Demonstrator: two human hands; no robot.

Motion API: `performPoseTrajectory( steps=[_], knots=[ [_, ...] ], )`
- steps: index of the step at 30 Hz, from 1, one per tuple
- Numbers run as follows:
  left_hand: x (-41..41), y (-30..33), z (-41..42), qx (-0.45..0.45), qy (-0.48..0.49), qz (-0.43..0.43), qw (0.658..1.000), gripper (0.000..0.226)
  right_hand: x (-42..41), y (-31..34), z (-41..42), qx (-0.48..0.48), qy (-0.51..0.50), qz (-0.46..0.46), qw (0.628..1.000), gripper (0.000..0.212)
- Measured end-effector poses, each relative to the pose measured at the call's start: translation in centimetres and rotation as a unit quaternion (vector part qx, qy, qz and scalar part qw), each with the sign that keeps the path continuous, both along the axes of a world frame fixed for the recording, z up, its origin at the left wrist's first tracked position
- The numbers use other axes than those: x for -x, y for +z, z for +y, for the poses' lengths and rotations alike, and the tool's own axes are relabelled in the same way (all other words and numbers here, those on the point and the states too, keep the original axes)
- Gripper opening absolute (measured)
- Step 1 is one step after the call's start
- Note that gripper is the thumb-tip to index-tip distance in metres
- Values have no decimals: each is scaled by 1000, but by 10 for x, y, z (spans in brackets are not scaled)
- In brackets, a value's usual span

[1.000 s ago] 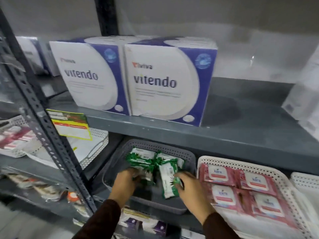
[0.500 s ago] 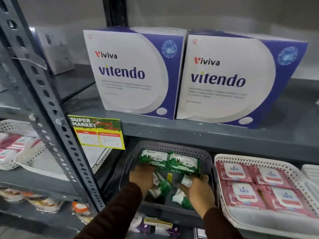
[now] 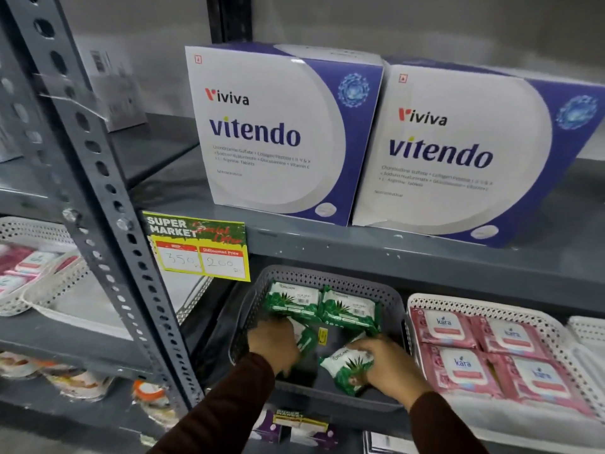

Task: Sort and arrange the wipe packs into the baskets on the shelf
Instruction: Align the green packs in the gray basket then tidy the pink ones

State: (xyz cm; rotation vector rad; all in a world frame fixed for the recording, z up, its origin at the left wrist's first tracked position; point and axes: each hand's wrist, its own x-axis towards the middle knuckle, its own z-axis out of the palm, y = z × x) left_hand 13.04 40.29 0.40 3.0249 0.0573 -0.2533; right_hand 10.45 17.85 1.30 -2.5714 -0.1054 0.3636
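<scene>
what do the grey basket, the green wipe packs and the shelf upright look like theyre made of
Grey basket: likely moulded plastic, matte, with a regular perforated rim.
Green wipe packs: soft glossy plastic film, judging by creases and shine.
Shelf upright: looks like grey-painted metal angle, with punched holes and bolt heads.

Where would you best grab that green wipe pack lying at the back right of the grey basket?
Take the back-right green pack by its two short ends, coming from above and in front. It lies flat with its broad face up, the grey basket wall is close behind and right, and another pack is against its left.
</scene>
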Motion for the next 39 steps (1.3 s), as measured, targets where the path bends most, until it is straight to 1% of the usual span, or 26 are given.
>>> performPoseTrajectory(
  steps=[1, 2, 3, 5, 7, 8, 10, 12, 14, 15, 17, 20, 22, 25, 27, 29, 31, 32, 34, 36, 37, 39],
  knots=[
    [-1, 2, 4, -17, -35, 6, 999, 40, 3, 0, 4, 20, -14, -19, 1000, 55],
    [-1, 3, 8, -33, -74, 16, 997, 38, 5, 1, 7, 40, -26, -34, 998, 53],
    [-2, 3, 12, -29, -111, 29, 993, 42, 7, 0, 11, 58, -39, -46, 997, 52],
    [-3, 1, 21, 25, -164, 52, 985, 58, 11, 0, 17, 95, -65, -52, 992, 54],
    [-1, 1, 27, 89, -196, 42, 976, 70, 13, -2, 18, 136, -65, -48, 987, 60],
    [1, 2, 30, 112, -200, 32, 973, 73, 14, -5, 16, 140, -52, -48, 988, 64],
    [4, -4, 35, 154, -179, 1, 972, 73, 14, -7, 10, 110, -16, -51, 993, 73],
    [7, -9, 38, 191, -144, -13, 971, 68, 12, -7, 8, 72, -6, -68, 995, 69],
    [6, -12, 38, 218, -128, -5, 967, 64, 9, -8, 9, 65, -8, -93, 994, 63],
    [5, -12, 37, 226, -124, -3, 966, 63, 7, -9, 12, 63, -4, -104, 993, 62],
    [2, -11, 34, 210, -135, -15, 968, 66, 2, -11, 19, 60, 5, -120, 991, 62],
    [-3, -12, 31, 231, -139, -17, 963, 67, -3, -15, 27, 71, 3, -137, 988, 61],
    [-4, -13, 31, 229, -145, -21, 962, 66, -5, -19, 30, 80, -4, -148, 986, 59],
    [-7, -20, 35, 220, -157, -26, 962, 67, -7, -26, 31, 85, -16, -151, 985, 59],
    [-10, -23, 35, 220, -165, -12, 961, 70, -8, -29, 30, 84, -17, -137, 987, 61],
    [-10, -19, 30, 261, -160, -4, 952, 74, -9, -27, 30, 78, -6, -116, 990, 67],
    [-15, -8, 21, 304, -144, -37, 941, 73, -15, -21, 32, 61, -7, -151, 987, 72],
    [-20, -2, 16, 293, -139, -61, 944, 71, -22, -19, 33, 66, -10, -178, 982, 74],
    [-33, 1, 11, 213, -134, -85, 964, 68, -40, -18, 35, 94, -6, -180, 979, 72],
    [-45, -9, 9, 106, -135, -69, 983, 67, -56, -25, 35, 118, 12, -140, 983, 70],
    [-48, -13, 8, 70, -136, -54, 987, 65, -62, -29, 35, 122, 25, -125, 984, 69],
    [-52, -22, 6, 42, -140, -35, 989, 60, -68, -38, 34, 120, 47, -103, 986, 68]
  ],
)
